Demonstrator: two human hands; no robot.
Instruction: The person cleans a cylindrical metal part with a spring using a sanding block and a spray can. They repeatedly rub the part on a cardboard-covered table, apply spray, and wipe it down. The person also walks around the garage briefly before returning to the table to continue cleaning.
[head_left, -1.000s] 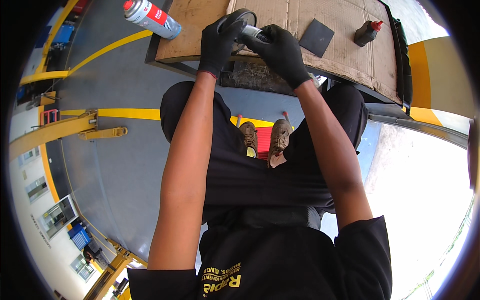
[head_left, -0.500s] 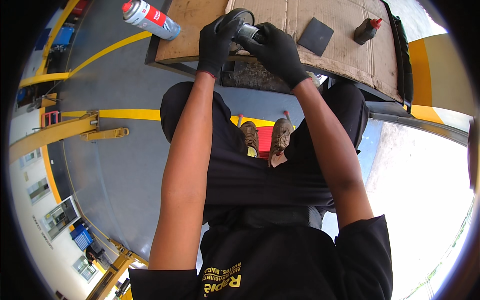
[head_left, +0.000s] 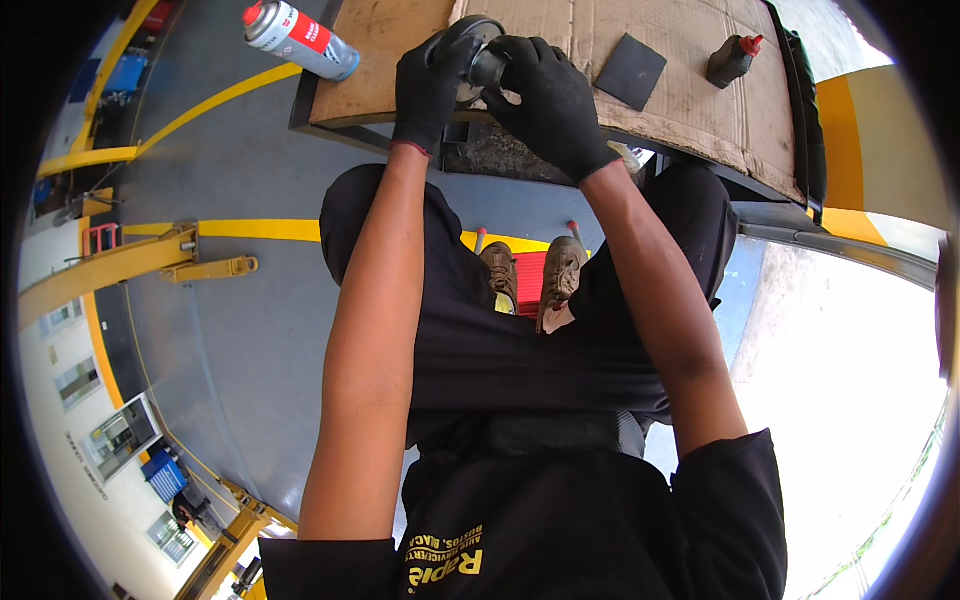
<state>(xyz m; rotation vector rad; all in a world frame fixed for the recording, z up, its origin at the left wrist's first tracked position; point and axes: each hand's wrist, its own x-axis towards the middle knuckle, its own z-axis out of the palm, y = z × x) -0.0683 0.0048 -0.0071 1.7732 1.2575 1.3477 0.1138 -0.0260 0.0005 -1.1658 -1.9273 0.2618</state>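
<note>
Both my hands wear black gloves and are raised over the near edge of a cardboard-covered bench (head_left: pixel 690 130). My left hand (head_left: pixel 428 95) is wrapped around a dark, round flanged metal part (head_left: pixel 486 70), whose disc-like rim shows above the fingers. A short cylinder sticks out of the part toward the right. Around that cylinder my right hand (head_left: pixel 550 105) is closed, fingers on top and thumb below. The gloves hide much of the part, so its exact kind cannot be made out. Right of my hands lies a dark square sheet (head_left: pixel 631 71), flat on the cardboard.
A spray can (head_left: pixel 301 40) with a red cap stands at the bench's left corner. Farther right is a small dark bottle (head_left: pixel 732 62) with a red tip. Below the bench, my shoes (head_left: pixel 562 270) are beside something red (head_left: pixel 532 280). A yellow lift arm (head_left: pixel 110 265) extends at left.
My right hand has shifted slightly up and left along the cylinder, turning a little. Its bright silver side showed before and now looks dark. My left hand has barely moved.
</note>
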